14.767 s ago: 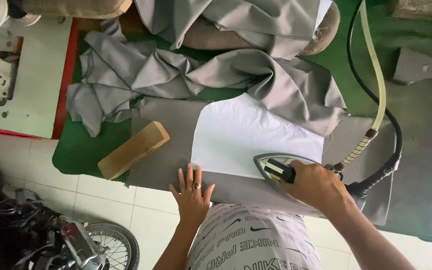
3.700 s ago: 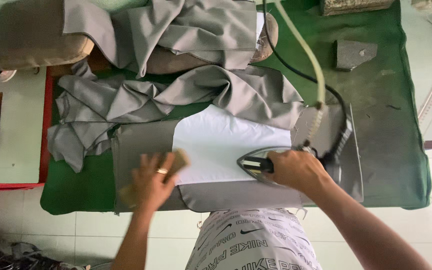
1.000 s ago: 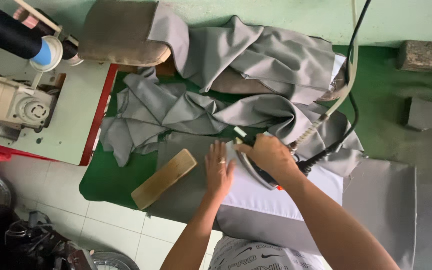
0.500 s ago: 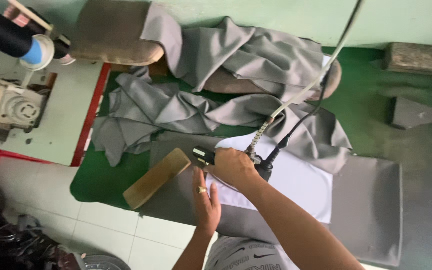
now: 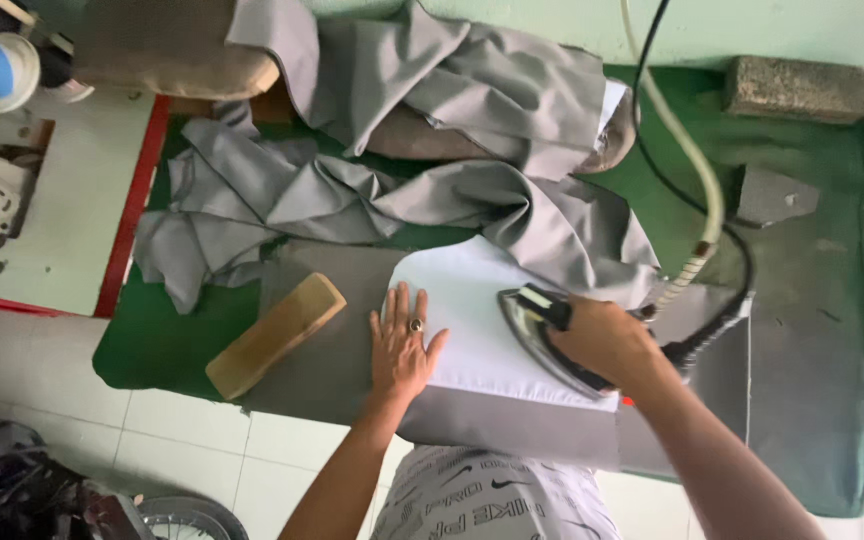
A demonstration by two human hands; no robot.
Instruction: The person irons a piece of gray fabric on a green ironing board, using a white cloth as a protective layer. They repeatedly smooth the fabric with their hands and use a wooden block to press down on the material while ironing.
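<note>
My right hand [image 5: 607, 340] grips the handle of a steam iron [image 5: 537, 325] that rests on a white sheet of interfacing [image 5: 462, 300]. The white sheet lies on a flat grey fabric panel [image 5: 512, 430] spread over the green table [image 5: 812, 290]. My left hand [image 5: 404, 345], with a ring on one finger, lies flat with fingers spread on the sheet's left edge. A wooden block [image 5: 277, 335] lies on the grey panel to the left of that hand.
Crumpled grey cloth [image 5: 402, 190] is heaped across the back of the table. The iron's hose and black cord [image 5: 707, 215] rise to the upper right. A stone block [image 5: 797, 88] and a metal iron rest [image 5: 770, 195] sit at the right. A sewing machine table [image 5: 42, 210] stands left.
The iron has slid right across the white sheet with my right hand. My left hand has come out from under my right arm and now lies flat on the sheet's left edge.
</note>
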